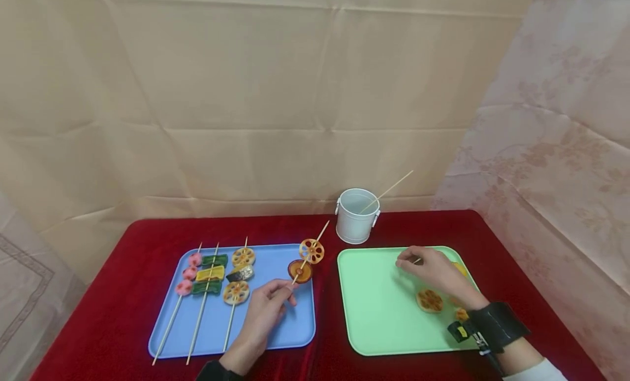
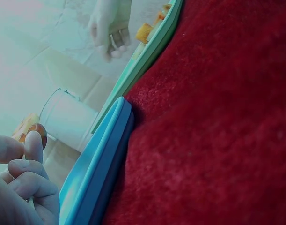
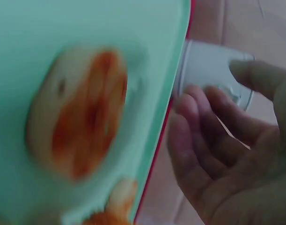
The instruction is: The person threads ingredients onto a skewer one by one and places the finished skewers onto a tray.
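My left hand point(image 1: 268, 310) pinches a bamboo skewer point(image 1: 322, 230) over the right part of the blue tray point(image 1: 280, 337). Threaded on it are a lotus root slice point(image 1: 311, 251) and, below that, a round brown mushroom-like slice point(image 1: 300, 271) just above the fingertips. My right hand point(image 1: 433, 269) hovers over the far right of the green tray point(image 1: 379, 315). Its fingers are loosely bent, with nothing between thumb and fingers in the right wrist view. Beneath that hand lies a loose lotus root slice point(image 1: 430, 300); small yellow-orange pieces point(image 1: 461, 314) are partly hidden by the wrist.
Three loaded skewers lie on the blue tray: pink balls point(image 1: 189, 273), green and yellow pieces point(image 1: 210, 274), and lotus slices around a grey piece point(image 1: 240, 274). Behind the trays stands a white bucket point(image 1: 355, 228) with a bare skewer point(image 1: 394, 185) leaning out. Red cloth point(image 1: 326, 326) covers the table.
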The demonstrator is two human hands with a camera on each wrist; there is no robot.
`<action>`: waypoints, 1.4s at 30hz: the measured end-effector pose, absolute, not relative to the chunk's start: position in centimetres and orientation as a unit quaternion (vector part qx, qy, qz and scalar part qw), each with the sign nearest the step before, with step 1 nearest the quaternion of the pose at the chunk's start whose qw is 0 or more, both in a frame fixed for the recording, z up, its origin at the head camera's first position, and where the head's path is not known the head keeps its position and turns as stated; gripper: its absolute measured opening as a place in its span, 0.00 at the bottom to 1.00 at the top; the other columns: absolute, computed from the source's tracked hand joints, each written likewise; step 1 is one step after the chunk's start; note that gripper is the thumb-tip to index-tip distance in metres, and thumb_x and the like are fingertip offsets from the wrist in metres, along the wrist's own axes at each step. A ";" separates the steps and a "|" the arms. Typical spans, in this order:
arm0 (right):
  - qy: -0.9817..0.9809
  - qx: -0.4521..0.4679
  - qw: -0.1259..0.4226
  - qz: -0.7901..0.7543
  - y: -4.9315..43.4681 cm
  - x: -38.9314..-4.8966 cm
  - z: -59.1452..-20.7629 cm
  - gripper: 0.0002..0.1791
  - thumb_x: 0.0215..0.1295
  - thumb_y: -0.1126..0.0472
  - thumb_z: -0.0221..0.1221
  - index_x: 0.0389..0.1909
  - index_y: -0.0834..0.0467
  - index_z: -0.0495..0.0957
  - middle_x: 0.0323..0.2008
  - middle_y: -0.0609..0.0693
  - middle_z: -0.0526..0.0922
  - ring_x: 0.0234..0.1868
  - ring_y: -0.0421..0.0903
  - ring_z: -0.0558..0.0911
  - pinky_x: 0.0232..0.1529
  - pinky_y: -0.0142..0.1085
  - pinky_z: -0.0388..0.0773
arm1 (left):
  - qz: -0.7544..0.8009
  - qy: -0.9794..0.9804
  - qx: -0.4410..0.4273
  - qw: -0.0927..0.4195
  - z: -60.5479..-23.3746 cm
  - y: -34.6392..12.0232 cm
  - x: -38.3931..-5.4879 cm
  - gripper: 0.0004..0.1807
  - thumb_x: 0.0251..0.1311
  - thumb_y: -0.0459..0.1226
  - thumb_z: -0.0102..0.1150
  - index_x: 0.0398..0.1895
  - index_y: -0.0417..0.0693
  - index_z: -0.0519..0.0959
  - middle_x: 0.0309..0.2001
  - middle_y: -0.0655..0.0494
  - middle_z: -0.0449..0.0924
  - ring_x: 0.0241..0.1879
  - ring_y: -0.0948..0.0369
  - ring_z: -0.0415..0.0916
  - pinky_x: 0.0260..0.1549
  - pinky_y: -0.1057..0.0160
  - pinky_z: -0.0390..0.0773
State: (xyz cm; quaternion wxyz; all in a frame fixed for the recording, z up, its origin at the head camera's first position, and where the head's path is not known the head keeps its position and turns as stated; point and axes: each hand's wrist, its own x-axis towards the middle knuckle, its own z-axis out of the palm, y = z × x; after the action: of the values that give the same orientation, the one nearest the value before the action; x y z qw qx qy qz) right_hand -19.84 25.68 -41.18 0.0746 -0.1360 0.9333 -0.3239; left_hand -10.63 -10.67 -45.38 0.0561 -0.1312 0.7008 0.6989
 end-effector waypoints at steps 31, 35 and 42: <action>0.943 -0.174 0.207 -0.195 29.0 -18.3 -41.0 0.15 0.56 0.53 0.77 0.39 0.54 0.83 0.30 0.43 0.79 0.35 0.44 0.75 0.38 0.41 0.75 | 0.701 0.696 -0.149 0.046 -45.4 -11.4 -10.7 0.14 0.73 0.40 0.57 0.50 0.38 0.84 0.26 0.56 0.81 0.18 0.66 0.61 0.15 0.70 0.60; 0.932 -0.192 0.215 -0.219 29.2 -18.3 -41.2 0.14 0.57 0.52 0.76 0.32 0.52 0.79 0.25 0.43 0.74 0.29 0.42 0.72 0.30 0.36 0.68 | 0.703 0.695 -0.148 0.044 -45.4 -11.4 -10.6 0.15 0.72 0.39 0.58 0.51 0.37 0.84 0.26 0.56 0.81 0.18 0.66 0.61 0.15 0.70 0.59; 0.911 -0.227 0.229 -0.258 29.2 -18.6 -41.4 0.14 0.60 0.52 0.74 0.31 0.52 0.77 0.23 0.41 0.74 0.26 0.39 0.71 0.27 0.32 0.67 | 0.703 0.694 -0.145 0.048 -45.3 -11.4 -10.4 0.16 0.73 0.40 0.57 0.53 0.37 0.83 0.26 0.56 0.81 0.17 0.66 0.60 0.15 0.69 0.59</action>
State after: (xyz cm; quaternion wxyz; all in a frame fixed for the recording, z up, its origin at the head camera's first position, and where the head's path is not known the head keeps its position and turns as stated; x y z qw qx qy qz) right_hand -18.60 29.22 -41.40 0.2288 -0.2266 0.9109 -0.2580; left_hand -10.36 -11.45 -45.31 0.0480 -0.1454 0.6942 0.7033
